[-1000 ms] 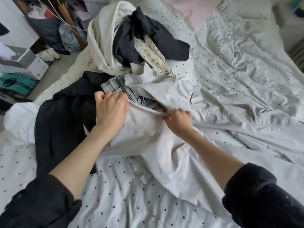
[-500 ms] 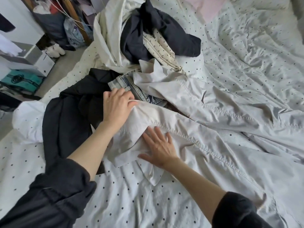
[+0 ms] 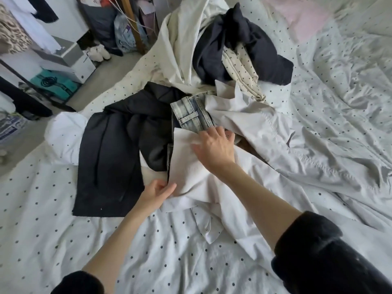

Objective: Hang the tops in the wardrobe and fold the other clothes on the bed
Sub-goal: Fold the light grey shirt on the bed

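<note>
Left hand (image 3: pixel 156 193) dropped, pinching white shirt (image 3: pixel 191 170) | right hand (image 3: pixel 216 148) flat | shirt lengthwise rightward

Person, head view. Two bare forearms entering from the lower edge of the frame. Left hand (image 3: pixel 158 193): no rings or watch visible. Right hand (image 3: pixel 216 148): likewise unadorned. Left sleeve (image 3: pixel 78 283), lower left: black, pushed up. Right sleeve (image 3: pixel 322 251), lower right: black, soft-looking fabric, bunched in a thick rolled cuff.

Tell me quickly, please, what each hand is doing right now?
Left hand: pinching the lower edge of the white garment.
Right hand: open, fingers spread, pressing flat on the white garment.
</note>
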`<state>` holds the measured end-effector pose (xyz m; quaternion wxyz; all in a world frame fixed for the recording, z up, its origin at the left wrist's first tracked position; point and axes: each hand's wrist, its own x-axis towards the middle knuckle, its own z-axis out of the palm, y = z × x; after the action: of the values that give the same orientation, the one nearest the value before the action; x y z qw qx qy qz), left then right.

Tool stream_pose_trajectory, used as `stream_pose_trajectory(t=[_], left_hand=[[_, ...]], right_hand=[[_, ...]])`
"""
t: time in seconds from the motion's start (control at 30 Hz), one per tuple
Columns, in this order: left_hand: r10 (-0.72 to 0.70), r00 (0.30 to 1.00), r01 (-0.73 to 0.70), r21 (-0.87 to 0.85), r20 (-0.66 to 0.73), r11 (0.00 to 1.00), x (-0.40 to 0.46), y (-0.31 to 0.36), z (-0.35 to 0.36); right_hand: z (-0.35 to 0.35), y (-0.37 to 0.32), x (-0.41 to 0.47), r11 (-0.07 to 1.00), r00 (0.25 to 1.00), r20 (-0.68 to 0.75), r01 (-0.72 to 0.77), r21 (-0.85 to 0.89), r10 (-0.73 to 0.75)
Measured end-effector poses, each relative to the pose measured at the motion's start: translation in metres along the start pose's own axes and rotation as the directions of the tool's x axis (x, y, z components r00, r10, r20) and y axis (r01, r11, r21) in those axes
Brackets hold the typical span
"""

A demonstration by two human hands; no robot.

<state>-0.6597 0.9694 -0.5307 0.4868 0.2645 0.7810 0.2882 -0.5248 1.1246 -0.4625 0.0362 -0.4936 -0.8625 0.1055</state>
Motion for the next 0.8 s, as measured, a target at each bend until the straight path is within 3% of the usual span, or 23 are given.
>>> stream_pose_trajectory(t=[0.1,0.17,0.23,0.27,0.37,0.47,0.57,0.67,0.8], left_hand=[[-0.133,0.965,0.189,-0.246,0.226,0.951,-0.012,-0.013,-0.002],[-0.138,0.913,0.335,-0.514,0.384,0.789,-0.014,-0.022,-0.006],[-0.058,0.913,0.342,-0.681,0.403,0.647,-0.013,-0.03,-0.011],[-0.024,0.927,0.304,-0.714,0.374,0.631,-0.012,-0.031,-0.013],[0.024,0.958,0.188,-0.692,0.285,0.697,-0.01,-0.025,-0.028],[0.071,0.955,0.146,-0.663,0.289,0.734,-0.008,-0.014,-0.054],[0.047,0.943,0.16,-0.575,0.328,0.803,-0.01,-0.006,-0.076],[-0.075,0.95,0.21,-0.444,0.302,0.871,-0.012,-0.016,-0.082],[-0.281,0.96,0.269,-0.26,-0.012,0.927,-0.014,-0.026,-0.067]], right_hand=[[0.001,-0.015,0.008,0.996,0.997,0.028,0.074,-0.042,-0.073],[-0.002,-0.019,0.012,0.996,0.997,0.002,0.078,0.051,-0.078],[-0.009,-0.019,0.014,0.978,0.999,-0.014,0.053,0.2,-0.051],[-0.013,-0.019,0.016,0.964,0.999,-0.015,0.034,0.264,-0.032],[-0.026,-0.018,0.025,0.903,0.999,-0.03,-0.003,0.43,0.018],[-0.038,-0.023,0.034,0.872,0.996,-0.05,-0.046,0.488,0.081],[-0.038,-0.026,0.04,0.907,0.997,-0.036,-0.043,0.418,0.064],[-0.024,-0.03,0.036,0.96,0.997,0.027,-0.074,0.271,0.069],[-0.002,-0.028,-0.001,0.982,0.994,-0.101,-0.015,0.189,0.035]])
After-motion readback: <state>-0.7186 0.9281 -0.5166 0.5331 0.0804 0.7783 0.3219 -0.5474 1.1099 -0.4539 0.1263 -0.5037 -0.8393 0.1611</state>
